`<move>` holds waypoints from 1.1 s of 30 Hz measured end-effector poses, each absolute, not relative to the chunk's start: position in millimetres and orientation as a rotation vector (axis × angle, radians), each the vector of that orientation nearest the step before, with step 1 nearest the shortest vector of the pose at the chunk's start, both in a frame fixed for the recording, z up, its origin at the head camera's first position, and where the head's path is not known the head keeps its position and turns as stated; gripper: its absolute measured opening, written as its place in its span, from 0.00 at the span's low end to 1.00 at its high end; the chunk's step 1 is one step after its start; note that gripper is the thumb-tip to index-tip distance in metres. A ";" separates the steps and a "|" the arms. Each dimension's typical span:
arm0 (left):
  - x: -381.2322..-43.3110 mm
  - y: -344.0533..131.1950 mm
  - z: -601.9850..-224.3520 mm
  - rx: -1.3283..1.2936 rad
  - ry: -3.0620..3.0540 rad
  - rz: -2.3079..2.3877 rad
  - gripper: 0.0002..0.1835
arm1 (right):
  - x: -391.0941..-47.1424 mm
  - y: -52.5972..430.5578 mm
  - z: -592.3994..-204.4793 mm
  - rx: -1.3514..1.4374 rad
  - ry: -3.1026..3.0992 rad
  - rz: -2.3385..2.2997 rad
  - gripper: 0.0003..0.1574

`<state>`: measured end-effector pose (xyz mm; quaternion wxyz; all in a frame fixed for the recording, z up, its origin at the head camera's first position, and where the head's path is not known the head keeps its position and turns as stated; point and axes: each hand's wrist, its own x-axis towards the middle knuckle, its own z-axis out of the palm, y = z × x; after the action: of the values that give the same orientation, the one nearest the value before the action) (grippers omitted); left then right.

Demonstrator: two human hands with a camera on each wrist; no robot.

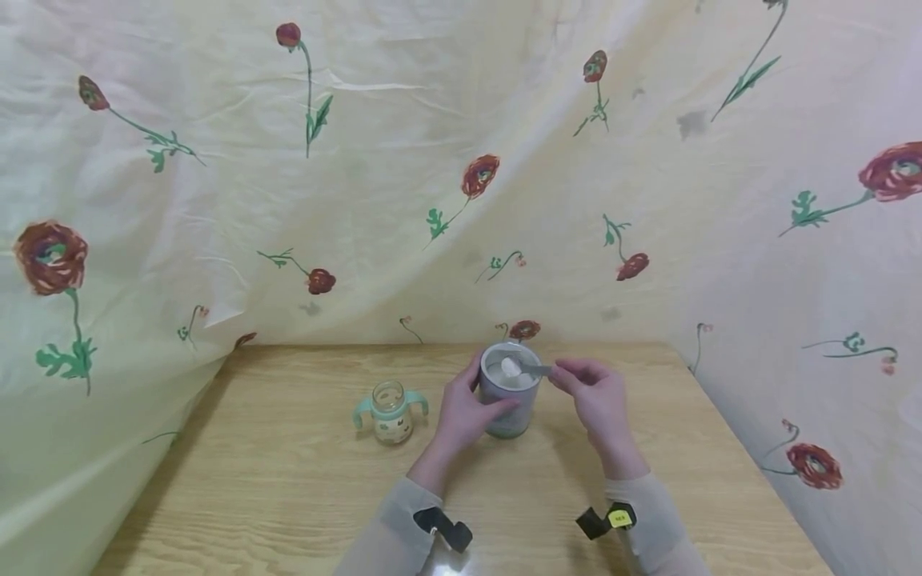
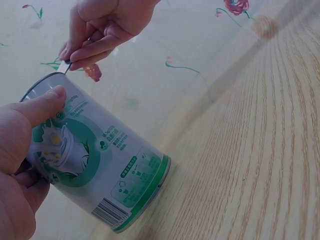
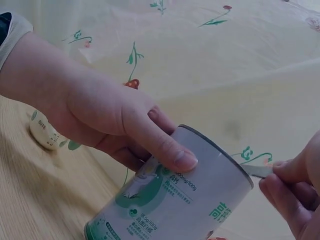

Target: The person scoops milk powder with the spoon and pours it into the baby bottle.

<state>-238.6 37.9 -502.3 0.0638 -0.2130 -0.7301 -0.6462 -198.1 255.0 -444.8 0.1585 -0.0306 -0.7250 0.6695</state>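
My left hand (image 1: 467,410) grips the side of a white and green milk powder can (image 2: 90,145), thumb across the front and fingers round the far side. The can's top is open, and its green-banded base is low at the tabletop. My right hand (image 1: 599,394) pinches the handle of a spoon (image 1: 535,370) between thumb and fingers, just right of the rim. The spoon's bowl, heaped with white powder (image 1: 511,367), is over the can's mouth. In both wrist views the can wall hides the bowl, and only a short flat piece of the handle (image 3: 257,171) shows.
Left of the can stands a clear baby bottle (image 1: 392,428) without a lid, with a mint collar and two side handles. A wooden table (image 1: 288,480) lies beneath everything. Flower-printed cloth (image 1: 389,200) hangs behind the table and along its sides.
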 end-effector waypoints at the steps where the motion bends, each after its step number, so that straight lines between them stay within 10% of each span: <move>1: -238.7 38.2 -502.3 -0.643 -2.204 -1.955 0.51 | -198.1 255.1 -445.1 -0.093 -2.074 1.912 0.16; 33: -237.5 38.6 -504.4 -0.618 -2.221 -1.953 0.52 | -198.6 262.3 -445.3 -0.143 -2.168 1.948 0.15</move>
<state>-237.5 38.6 -504.4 0.0602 -0.2043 -0.7337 -0.6452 -198.6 262.3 -445.3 0.1114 -0.0486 -0.7382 0.6635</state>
